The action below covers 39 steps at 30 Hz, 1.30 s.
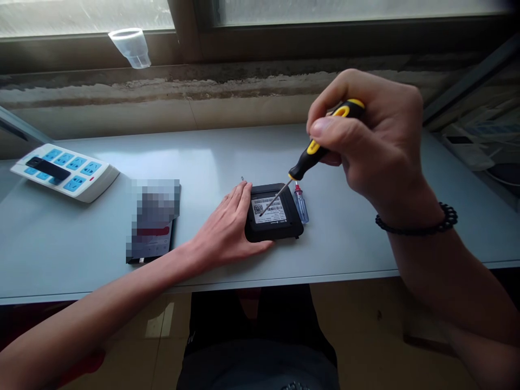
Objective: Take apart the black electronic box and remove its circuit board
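A small black device (pixel 274 212) with a white barcode label lies face down on the grey table (pixel 227 157). My left hand (pixel 227 227) rests against its left side, fingers flat and thumb along the front edge, steadying it. My right hand (pixel 365 135) is closed round a black and yellow screwdriver (pixel 320 143), whose thin shaft slants down so the tip touches the label. A second small screwdriver with a blue handle (pixel 301 205) lies just right of the device.
A phone (pixel 153 222) lies on the table to the left. A white and blue power strip (pixel 65 170) sits at the far left. A clear plastic cup (pixel 130 47) stands on the window sill. Cluttered items lie at the far right.
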Motion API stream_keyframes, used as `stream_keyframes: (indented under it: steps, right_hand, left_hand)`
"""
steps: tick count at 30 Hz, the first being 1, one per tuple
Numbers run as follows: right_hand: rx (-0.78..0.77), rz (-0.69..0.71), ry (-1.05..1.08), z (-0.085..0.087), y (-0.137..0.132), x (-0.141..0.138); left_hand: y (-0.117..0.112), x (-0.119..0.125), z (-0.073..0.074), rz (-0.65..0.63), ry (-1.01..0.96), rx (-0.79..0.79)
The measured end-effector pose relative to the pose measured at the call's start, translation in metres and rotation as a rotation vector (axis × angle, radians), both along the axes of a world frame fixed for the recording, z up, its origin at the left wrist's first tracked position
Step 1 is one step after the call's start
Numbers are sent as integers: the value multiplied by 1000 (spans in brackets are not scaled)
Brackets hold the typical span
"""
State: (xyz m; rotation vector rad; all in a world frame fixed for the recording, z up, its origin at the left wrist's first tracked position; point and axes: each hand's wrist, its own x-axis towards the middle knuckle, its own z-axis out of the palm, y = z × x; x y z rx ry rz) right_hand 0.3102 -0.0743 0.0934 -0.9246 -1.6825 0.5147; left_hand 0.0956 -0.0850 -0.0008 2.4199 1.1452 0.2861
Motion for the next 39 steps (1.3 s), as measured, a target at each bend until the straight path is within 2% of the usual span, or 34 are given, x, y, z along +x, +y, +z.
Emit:
stream_keyframes:
  steps: [4,7,13,17,21,25,31,39]
  right_hand:
    - [-194,-7,168,-8,24,24]
    - [-305,9,208,-24,44,54]
    - [-514,81,161,-69,72,118]
    - [-571,88,146,-83,86,139]
    - [-628,81,135,-84,92,143]
    - [-678,46,129,-80,79,138]
    - [-778,-47,108,-62,51,131]
    - [-837,-178,-107,-39,34,130]
  left_hand:
    - [1,-1,-2,-7,-2,5]
    - [0,-1,-1,-5,-9,8]
    - [-1,-1,0,-12,-16,23]
    - [-1,-1,0,-8,15,35]
    - [-1,0,1,11,49,44]
    - [0,0,2,3,24,76]
    - [0,-2,1,3,-26,137]
    - [0,-1,-2,-19,11,173]
